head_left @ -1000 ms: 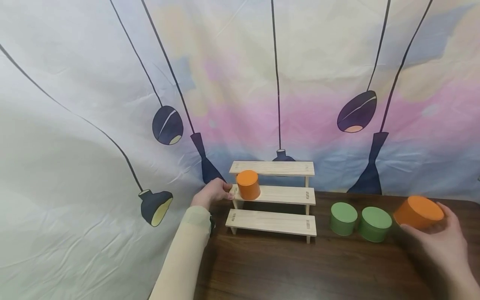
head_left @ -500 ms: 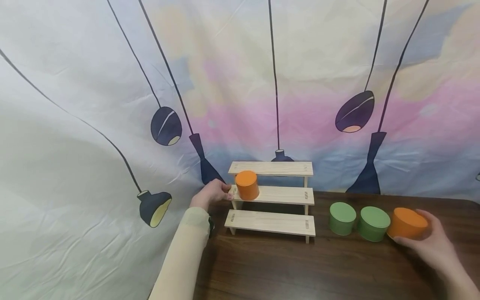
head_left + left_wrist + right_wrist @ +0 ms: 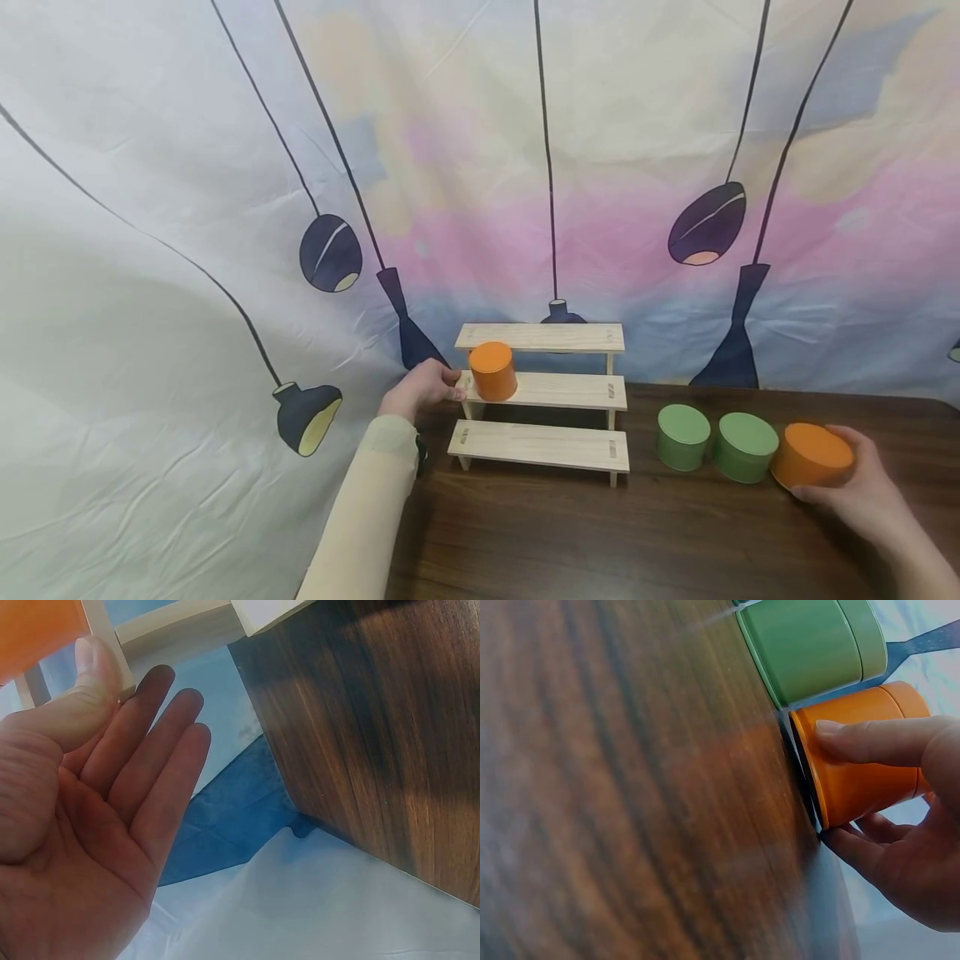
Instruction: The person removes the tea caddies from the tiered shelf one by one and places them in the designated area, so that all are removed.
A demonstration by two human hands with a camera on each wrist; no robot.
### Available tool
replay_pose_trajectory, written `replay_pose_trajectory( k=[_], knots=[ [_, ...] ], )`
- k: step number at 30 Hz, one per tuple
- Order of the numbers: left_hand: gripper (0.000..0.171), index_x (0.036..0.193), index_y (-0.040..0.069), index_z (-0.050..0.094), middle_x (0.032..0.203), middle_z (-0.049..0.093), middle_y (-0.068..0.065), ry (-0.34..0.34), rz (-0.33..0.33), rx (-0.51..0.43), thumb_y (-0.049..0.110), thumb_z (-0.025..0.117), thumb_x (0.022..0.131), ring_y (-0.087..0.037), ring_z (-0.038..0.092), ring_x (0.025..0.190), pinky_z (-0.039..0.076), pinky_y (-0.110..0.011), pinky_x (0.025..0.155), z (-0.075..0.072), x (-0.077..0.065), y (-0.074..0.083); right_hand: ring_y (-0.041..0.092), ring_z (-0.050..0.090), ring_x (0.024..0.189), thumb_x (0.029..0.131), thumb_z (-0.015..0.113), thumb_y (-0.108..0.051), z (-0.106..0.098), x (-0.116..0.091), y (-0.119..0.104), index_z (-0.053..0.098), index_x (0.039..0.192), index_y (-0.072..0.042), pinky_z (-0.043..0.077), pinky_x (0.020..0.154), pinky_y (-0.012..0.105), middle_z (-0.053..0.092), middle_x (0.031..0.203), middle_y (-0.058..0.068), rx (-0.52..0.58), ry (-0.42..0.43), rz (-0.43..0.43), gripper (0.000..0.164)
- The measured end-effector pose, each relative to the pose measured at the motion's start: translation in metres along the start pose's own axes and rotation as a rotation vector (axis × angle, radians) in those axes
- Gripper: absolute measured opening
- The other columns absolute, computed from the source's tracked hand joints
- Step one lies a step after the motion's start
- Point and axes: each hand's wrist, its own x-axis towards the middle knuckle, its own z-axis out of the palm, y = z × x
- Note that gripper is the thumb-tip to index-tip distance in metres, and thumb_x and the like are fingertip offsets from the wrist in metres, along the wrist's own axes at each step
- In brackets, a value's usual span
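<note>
My right hand (image 3: 870, 492) grips an orange round tin (image 3: 813, 454) at the table's right side, thumb on its near side. In the right wrist view a thin dark gap shows under the orange tin (image 3: 862, 769), beside a green tin (image 3: 810, 649). My left hand (image 3: 422, 387) pinches the left end of the middle step of a three-step wooden shelf (image 3: 570, 390). The left wrist view shows the thumb on the board's edge, with the other fingers extended below. A second orange tin (image 3: 492, 372) stands on that step, near the left hand.
Two green tins, one on the left (image 3: 683, 438) and one on the right (image 3: 746, 448), stand between the shelf and the held tin. The dark wooden table (image 3: 600, 533) meets a printed cloth backdrop (image 3: 622, 183) behind and a pale cloth (image 3: 150, 375) at left.
My right hand has moved left and down with the orange tin, bringing it beside the right green tin near the table. The left hand keeps its hold on the shelf.
</note>
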Motion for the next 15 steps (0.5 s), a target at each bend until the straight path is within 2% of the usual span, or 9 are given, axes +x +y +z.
replay_pose_trajectory(
  k=[3,7,11,15],
  knots=[
    [0.056,0.146,0.009,0.066,0.146,0.066,-0.014,0.001,-0.006,-0.003,0.017,0.085,0.094,-0.034,0.062,0.13,0.045,-0.054,0.116,0.0001,0.0012,0.0,0.071,0.032,0.123,0.078,0.088,0.004,0.0,0.0008,0.0023,0.01,0.159,0.015,0.024,0.1,0.088,0.019,0.149,0.054,-0.015,0.001,-0.016,0.113],
    [0.056,0.146,0.008,0.066,0.147,0.065,-0.014,-0.001,0.0,-0.004,0.016,0.085,0.094,-0.034,0.062,0.13,0.046,-0.054,0.115,0.0001,0.0013,-0.0002,0.075,0.028,0.127,0.081,0.088,0.0,-0.0024,0.0019,0.0049,0.008,0.16,0.017,0.022,0.1,0.089,0.013,0.152,0.055,-0.026,-0.036,0.0,0.113],
    [0.056,0.146,0.008,0.065,0.148,0.064,-0.014,-0.002,0.009,-0.005,0.017,0.085,0.094,-0.035,0.062,0.131,0.046,-0.053,0.115,-0.0001,-0.0008,-0.0005,0.077,0.022,0.132,0.087,0.088,-0.012,-0.0061,0.0029,0.0027,0.005,0.161,0.016,0.021,0.102,0.089,0.007,0.157,0.054,-0.035,-0.081,0.041,0.115],
    [0.056,0.146,0.007,0.065,0.149,0.063,-0.014,0.001,0.01,-0.008,0.016,0.085,0.094,-0.035,0.061,0.132,0.046,-0.053,0.115,-0.0003,-0.0009,-0.0001,0.075,0.022,0.135,0.092,0.087,-0.026,-0.0094,0.004,-0.0007,0.007,0.162,0.016,0.021,0.102,0.089,0.011,0.158,0.052,-0.068,-0.09,0.074,0.114]
  ],
)
